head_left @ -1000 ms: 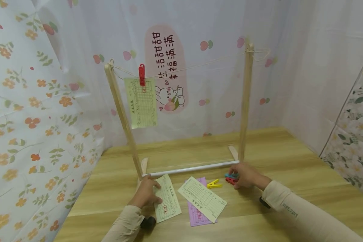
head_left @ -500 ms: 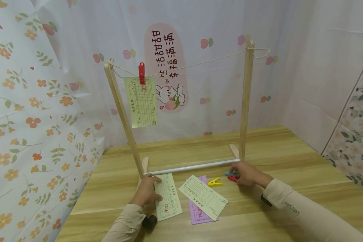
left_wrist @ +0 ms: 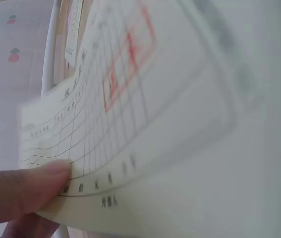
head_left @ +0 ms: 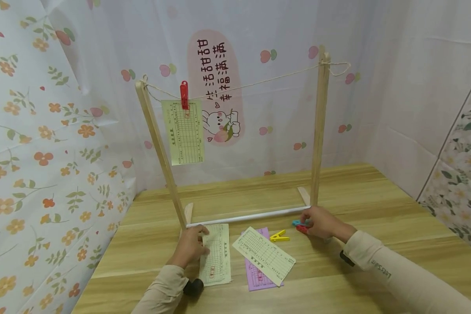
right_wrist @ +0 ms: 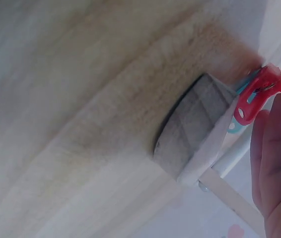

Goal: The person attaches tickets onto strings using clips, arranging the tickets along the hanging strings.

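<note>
My left hand (head_left: pixel 190 246) pinches the left edge of a pale green printed form (head_left: pixel 217 261), thumb on top and a finger beneath in the left wrist view. A red stamp marks that form (left_wrist: pixel 125 64). At the right, my right hand (head_left: pixel 325 223) pinches a red clothespin (right_wrist: pixel 264 91), which lies close by a blue clothespin (head_left: pixel 296 223). A yellow clothespin (head_left: pixel 279 236) sits left of them. Another pale form (head_left: pixel 264 257) lies across a purple form (head_left: pixel 255 283) in the middle.
A wooden frame with two posts (head_left: pixel 319 131) and a white bottom bar (head_left: pixel 251 215) stands behind the forms. From its string (head_left: pixel 267 80) hangs a green form (head_left: pixel 184 135), clipped by a red clothespin (head_left: pixel 184 95). Printed curtains enclose the wooden table (head_left: pixel 349 187).
The form in my left hand has turned and shifted slightly left, its far edge rising a little. My right hand has stayed at the red clothespin, its fingers shifting slightly.
</note>
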A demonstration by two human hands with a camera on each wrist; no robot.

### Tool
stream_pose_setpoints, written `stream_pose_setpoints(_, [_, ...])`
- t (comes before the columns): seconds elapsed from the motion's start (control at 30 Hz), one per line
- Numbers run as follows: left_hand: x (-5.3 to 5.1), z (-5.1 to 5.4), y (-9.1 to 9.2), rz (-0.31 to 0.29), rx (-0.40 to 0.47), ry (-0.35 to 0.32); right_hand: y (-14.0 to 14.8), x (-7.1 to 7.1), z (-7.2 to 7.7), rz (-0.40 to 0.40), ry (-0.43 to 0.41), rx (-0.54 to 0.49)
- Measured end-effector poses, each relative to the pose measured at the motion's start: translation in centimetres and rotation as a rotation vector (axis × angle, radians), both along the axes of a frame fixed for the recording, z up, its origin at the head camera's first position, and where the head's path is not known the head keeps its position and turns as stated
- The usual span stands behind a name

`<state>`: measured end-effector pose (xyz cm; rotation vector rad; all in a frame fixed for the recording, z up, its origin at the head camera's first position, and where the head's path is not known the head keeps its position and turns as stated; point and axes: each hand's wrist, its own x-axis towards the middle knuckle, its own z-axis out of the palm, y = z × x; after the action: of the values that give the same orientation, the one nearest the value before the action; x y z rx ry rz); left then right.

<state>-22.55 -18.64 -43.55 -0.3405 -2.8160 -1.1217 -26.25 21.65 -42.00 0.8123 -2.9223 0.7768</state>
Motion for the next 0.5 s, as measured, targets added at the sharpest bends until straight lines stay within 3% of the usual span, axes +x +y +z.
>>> stream_pose_setpoints(0.13, [0.05,0.05,-0.03,-0.015,0.012,0.041,0.05,0.0,-0.01,-0.002,0.003,0.014])
stream_pose_setpoints(0.33, [0.18,0.11,-0.05,-0.031,-0.041,0.127,0.05,0.08,0.14,0.002,-0.012,0.038])
stream_pose_setpoints(0.5, [0.25,0.39,0.01,-0.034,-0.032,0.12,0.01,0.18,0.38,0.026,-0.005,0.044])
